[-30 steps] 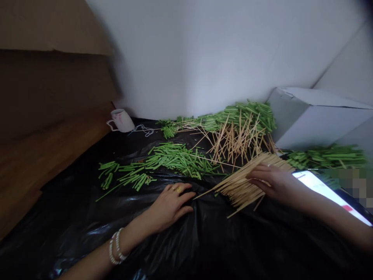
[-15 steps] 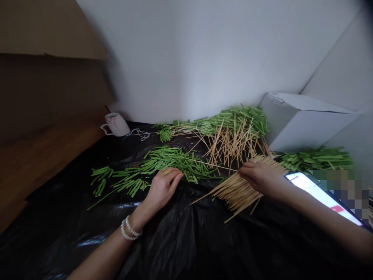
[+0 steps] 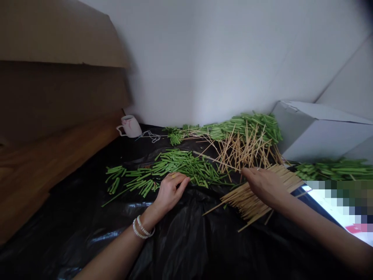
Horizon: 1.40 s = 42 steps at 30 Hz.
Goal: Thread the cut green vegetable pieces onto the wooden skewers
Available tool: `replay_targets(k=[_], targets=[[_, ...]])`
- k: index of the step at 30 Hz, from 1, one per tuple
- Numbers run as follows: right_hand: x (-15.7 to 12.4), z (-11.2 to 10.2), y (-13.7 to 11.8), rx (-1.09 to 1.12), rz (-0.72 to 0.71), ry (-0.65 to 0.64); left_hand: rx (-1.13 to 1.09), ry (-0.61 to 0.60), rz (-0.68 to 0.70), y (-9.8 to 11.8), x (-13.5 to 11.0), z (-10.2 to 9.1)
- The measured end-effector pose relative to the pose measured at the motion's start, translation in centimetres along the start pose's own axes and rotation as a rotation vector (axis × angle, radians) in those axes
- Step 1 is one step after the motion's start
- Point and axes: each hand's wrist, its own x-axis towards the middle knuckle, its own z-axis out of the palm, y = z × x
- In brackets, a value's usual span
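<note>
- Head view: the left hand [image 3: 171, 190] is curled, thumb drawn up to the fingers; whether anything is pinched there, I cannot tell. The loose green stem pieces [image 3: 186, 165] lie just beyond it and to both sides. A careless sweep of the knuckles could scatter them, since they lie loose and crossed.
- The right hand [image 3: 264, 186] is bent over the bundle of wooden sticks [image 3: 250, 200], fingers reaching forward past it; whether they grip a stick is not clear. The wrist or palm pressing down could roll the bundle apart, as no tie shows around it.
- A thin stick [image 3: 217, 159], blurred, slants from the stem pieces beyond the left hand toward the right fingertips. If it were caught askew, it could drag stem pieces along.
- One stick end juts from the bundle toward the space between the hands. The left hand, moving right and low, could be pricked if that end is sharp.
- Beyond the right hand, the tangled sticks [image 3: 244, 149] stand out from the heaped stems [image 3: 259, 126]; a long reach could snag them because they cross.
- The phone [image 3: 329, 205] lies just beside the right forearm, so a wide elbow could nudge it.
- The black sheet [image 3: 180, 241] under both arms is creased; a dragging forearm could pull it and shift everything.
</note>
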Motion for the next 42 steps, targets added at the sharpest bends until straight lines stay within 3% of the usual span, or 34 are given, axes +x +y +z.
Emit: replay_targets(k=[5,9,12,15,18,22,25,31,36,42], targets=[[-1.7,-2.0,-0.9,0.344,0.157,0.103,-0.121,0.076,-0.091,0.1,0.0,-0.3],[-2.3,-3.3,-4.5,0.679,0.198,0.174,-0.181,0.112,-0.179,0.4,0.0,-0.4],[-0.3,-4.5,-8.5,0.872,0.037,0.074,-0.181,0.089,-0.167,0.5,-0.1,-0.4],[3.1,-5.2,-11.6,0.918,-0.093,0.133,-0.142,0.087,-0.160,0.4,-0.1,-0.6],[5.8,-4.8,-12.7,0.970,0.001,0.289,-0.110,0.107,-0.174,0.2,0.1,-1.0],[7.0,-2.3,-11.9,0.881,-0.014,0.305,-0.040,0.129,-0.182,-1.0,0.8,-2.1],[6.6,0.1,-10.7,0.803,-0.036,0.311,0.029,0.157,-0.243,-2.9,1.5,-4.3],[5.4,3.9,-9.5,0.655,-0.032,0.512,0.239,0.103,-0.619,-7.9,1.2,-10.8],[4.6,4.1,-9.8,0.492,-0.129,0.552,0.365,-0.060,-0.785,-10.0,-0.2,-13.7],[3.9,3.6,-9.7,0.499,-0.133,0.572,0.593,-0.069,-1.003,-10.8,-1.4,-15.6]])
